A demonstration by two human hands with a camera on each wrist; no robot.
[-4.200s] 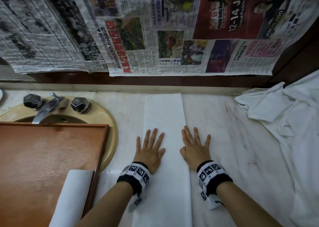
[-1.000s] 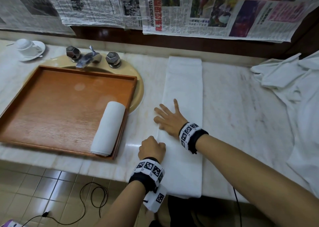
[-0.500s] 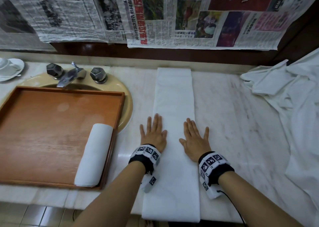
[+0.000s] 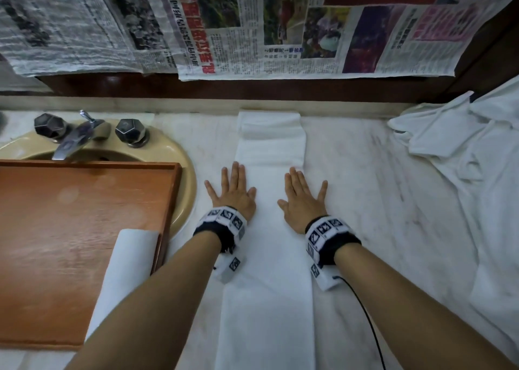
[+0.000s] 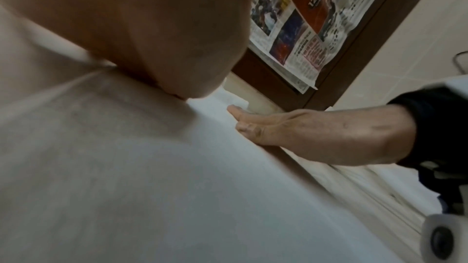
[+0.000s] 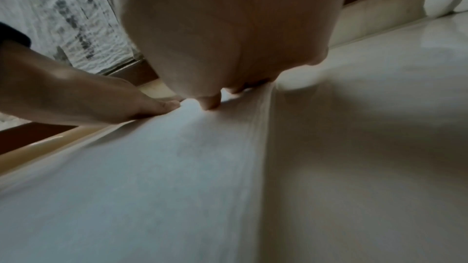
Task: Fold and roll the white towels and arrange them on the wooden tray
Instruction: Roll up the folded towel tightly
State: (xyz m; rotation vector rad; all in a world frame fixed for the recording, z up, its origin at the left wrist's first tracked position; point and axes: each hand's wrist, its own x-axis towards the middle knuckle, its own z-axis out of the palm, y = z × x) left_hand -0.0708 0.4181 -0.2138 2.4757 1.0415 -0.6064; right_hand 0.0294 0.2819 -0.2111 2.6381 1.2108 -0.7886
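A white towel [image 4: 268,293] folded into a long narrow strip lies on the marble counter, running from the front edge to the back wall. My left hand [image 4: 231,191] lies flat on its left edge with straight, spread fingers. My right hand [image 4: 303,198] lies flat on its right edge the same way. In the left wrist view the right hand [image 5: 298,131] presses the towel [image 5: 126,187]; in the right wrist view the left hand [image 6: 101,103] rests on the towel [image 6: 152,187]. A rolled white towel [image 4: 123,279] lies at the right end of the wooden tray [image 4: 56,229].
The tray sits over a beige sink [image 4: 184,173] with a faucet [image 4: 75,139] and two dark knobs. A heap of loose white towels [image 4: 463,173] covers the counter's right side. Newspapers [image 4: 252,26] hang on the back wall. A black cable [image 4: 365,316] trails from my right wrist.
A second ago my left hand was curled at the towel's near left edge and my right pressed its middle. Both now lie flat side by side, slid a little farther along the strip.
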